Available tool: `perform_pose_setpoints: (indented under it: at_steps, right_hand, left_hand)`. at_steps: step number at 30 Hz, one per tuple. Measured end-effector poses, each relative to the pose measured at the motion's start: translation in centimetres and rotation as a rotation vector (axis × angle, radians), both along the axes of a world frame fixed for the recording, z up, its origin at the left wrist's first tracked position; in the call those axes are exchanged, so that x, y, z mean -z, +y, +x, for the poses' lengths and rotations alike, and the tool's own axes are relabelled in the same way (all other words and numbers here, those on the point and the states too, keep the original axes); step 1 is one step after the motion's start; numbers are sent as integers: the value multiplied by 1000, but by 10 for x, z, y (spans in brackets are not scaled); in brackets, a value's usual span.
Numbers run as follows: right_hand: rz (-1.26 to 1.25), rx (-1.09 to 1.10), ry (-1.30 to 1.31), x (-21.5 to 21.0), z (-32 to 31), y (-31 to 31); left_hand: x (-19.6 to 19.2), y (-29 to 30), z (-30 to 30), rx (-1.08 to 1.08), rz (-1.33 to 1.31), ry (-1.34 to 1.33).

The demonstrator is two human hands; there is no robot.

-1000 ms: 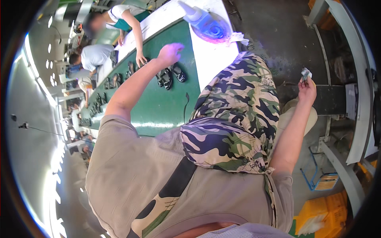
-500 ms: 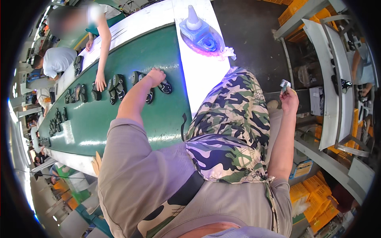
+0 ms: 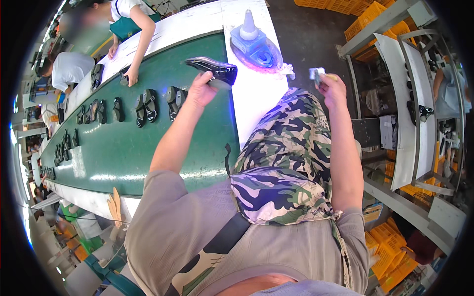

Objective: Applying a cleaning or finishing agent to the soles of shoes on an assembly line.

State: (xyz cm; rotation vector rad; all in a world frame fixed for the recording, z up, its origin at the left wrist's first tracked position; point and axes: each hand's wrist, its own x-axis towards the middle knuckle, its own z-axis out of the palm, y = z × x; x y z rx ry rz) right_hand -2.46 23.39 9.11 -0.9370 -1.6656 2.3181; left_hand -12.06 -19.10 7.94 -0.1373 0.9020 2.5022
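Observation:
My left hand [image 3: 203,91] is closed on a glossy black shoe [image 3: 219,70], raised over the edge where the green belt [image 3: 207,133] meets the white table [image 3: 237,96]. Thumb and fingers grip the shoe from below, and its shiny upper shows. Off to the right, past my camouflage apron [image 3: 286,133], my right hand [image 3: 333,91] pinches a small whitish wad [image 3: 316,74] that has something yellowish behind it; its kind cannot be made out. Nearest to my left hand on the belt lies a pair of dark shoes [image 3: 174,103].
A blue bottle with a cone spout [image 3: 249,32] stands in a tray on the white table. More dark shoes [image 3: 146,107] line the belt. Across it, a co-worker's hand [image 3: 131,76] touches a shoe. A metal rack [image 3: 402,113] and yellow crates [image 3: 387,246] stand at the right.
My left hand has picked a shoe up off the belt and raised it. My right hand has swung inward to the left and up with the whitish wad. The co-worker's hand has moved farther back.

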Motion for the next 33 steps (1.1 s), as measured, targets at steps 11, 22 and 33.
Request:
perform_pose_setpoints:
  at_steps: [11, 22, 33]
  right_hand:
    - [113, -249, 371, -84, -48, -86]
    - [227, -327, 445, -104, -43, -109]
    - [-57, -483, 493, -104, -23, -108]
  left_hand:
    - [-96, 58, 15, -335, -1039, 1788]
    - [-133, 77, 33, -265, -1083, 1939]
    - [-123, 88, 29, -234, -1154, 1902]
